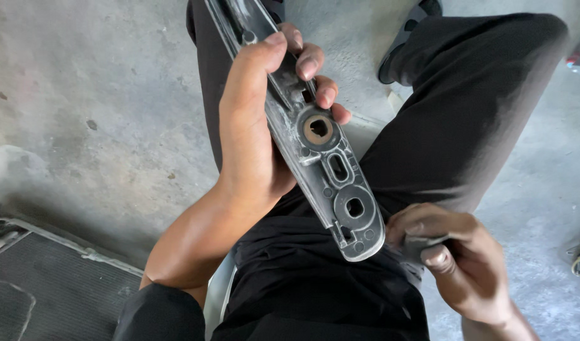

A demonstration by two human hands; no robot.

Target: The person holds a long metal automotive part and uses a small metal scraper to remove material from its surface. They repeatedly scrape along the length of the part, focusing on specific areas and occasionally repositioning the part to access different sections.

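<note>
Person is seated over a concrete floor point(100, 113), black trousers point(467, 107), one shoe point(404, 44) showing at the top of the view.

Left hand point(252, 120): grip clenched around a long grey plastic bracket point(328, 170), thumb along its upper edge, fingertips point(309, 66) curled over the far side. The bracket is held tilted over the lap, clear of the floor, its rounded end pointing down toward the right hand. Its face shows a round hole with a rusty brown ring point(318, 129), an oval slot below that, and another hole near the tip.

Right hand point(454, 259): grip closed on a small dark grey object point(422, 243), just beside the bracket's lower end, apparently not touching it. The object is mostly hidden; I cannot tell what it is.

Judgement: the step in hand looks like inspection or fitting work at the bracket's lower end. A next move would call for a steady left hold and the right hand brought squarely to one of the holes.

A dark finned panel point(43, 284) lies at lower left.
</note>
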